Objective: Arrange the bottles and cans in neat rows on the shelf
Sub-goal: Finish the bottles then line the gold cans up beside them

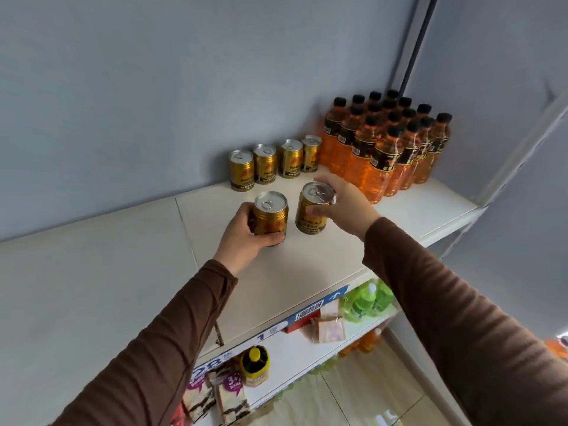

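On the white top shelf (123, 272) my left hand (242, 238) grips a gold can (271, 215) from the side. Just to its right, my right hand (344, 207) holds a second gold can (312, 210) by its top and side. Both cans stand upright on the shelf, a small gap apart. Behind them a row of several gold cans (273, 162) lines the wall. To the right of that row stands a tight block of several orange bottles (387, 142) with black caps.
The grey wall (153, 103) backs the shelf, and a metal upright (522, 142) bounds it on the right. Lower shelves hold green bottles (368, 299), a yellow-capped bottle (255, 362), a red box (299, 322) and snack packs (215, 398).
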Demonstrator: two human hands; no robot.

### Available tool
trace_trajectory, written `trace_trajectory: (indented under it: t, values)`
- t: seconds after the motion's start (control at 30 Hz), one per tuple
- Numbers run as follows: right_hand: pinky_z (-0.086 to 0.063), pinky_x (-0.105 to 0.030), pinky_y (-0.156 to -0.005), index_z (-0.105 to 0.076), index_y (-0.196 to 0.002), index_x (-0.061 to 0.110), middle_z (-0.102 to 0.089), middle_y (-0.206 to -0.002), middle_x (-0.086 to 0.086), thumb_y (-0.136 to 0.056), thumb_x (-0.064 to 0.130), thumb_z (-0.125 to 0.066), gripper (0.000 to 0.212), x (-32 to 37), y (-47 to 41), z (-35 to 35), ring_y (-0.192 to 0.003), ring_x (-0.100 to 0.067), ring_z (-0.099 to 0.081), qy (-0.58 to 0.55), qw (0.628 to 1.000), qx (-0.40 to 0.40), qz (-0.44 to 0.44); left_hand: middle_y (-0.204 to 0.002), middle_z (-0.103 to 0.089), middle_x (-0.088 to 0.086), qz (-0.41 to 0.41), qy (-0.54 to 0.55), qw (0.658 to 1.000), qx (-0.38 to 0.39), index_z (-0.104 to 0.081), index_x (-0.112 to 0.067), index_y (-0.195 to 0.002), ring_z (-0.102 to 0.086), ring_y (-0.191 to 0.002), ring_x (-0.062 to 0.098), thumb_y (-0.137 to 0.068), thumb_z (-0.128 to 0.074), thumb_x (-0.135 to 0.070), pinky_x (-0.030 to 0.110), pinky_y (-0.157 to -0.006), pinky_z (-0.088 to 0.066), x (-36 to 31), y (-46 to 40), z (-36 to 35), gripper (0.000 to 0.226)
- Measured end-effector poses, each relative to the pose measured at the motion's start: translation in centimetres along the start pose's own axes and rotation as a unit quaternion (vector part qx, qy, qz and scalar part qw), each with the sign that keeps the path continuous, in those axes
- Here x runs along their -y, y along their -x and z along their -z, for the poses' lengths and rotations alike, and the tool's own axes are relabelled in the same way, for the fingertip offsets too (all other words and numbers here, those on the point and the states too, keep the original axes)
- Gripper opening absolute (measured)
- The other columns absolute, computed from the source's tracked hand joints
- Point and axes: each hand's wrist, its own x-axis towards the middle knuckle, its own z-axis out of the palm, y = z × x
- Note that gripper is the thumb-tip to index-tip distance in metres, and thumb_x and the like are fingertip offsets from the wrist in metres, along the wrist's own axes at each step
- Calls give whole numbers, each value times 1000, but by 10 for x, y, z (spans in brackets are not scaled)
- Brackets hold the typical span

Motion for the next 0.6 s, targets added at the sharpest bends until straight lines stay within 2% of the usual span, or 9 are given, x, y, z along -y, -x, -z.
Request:
trace_trajectory:
  t: [0.2, 0.37, 0.47, 0.6]
  values:
    - [-47, -29, -87, -48, -138, 17, -61, -126, -4, -81, 23, -79, 65, -30, -65, 31, -108, -17, -56, 61, 998, 15, 3, -117, -63, -7, 11, 10, 999, -28, -52, -24, -120, -59, -108, 10, -64, -91, -30, 25, -87, -46, -6, -54, -45, 68]
    - [-47, -39, -98, -46, -139, 12, -57, -130, -10, -85, 24, -75, 62, -45, -119, 43, -117, -27, -55, 141, 988, 39, 42, -121, -63, -7, 27, 14, 995, -94, -52, -26, -122, -59, -113, 13, -61, -93, -27, 32, -97, -47, -3, -94, -78, 73]
    - [-46, -38, -95, -45, -137, 8, -54, -131, -14, -87, 25, -72, 59, -51, -144, 42, -117, -31, -55, 193, 977, 54, 67, -125, -62, -2, 42, 16, 990, -134, -51, -22, -126, -58, -117, 17, -61, -93, -23, 37, -101, -47, 0, -116, -93, 77]
    - [-47, -37, -92, -36, -144, 3, -50, -133, -17, -91, 25, -68, 66, -61, -166, 35, -117, -33, -55, 240, 965, 68, 75, -125, -62, 0, 68, 1, 983, -172, -51, -21, -124, -58, -116, 19, -59, -94, -25, 39, -101, -47, 2, -137, -109, 78]
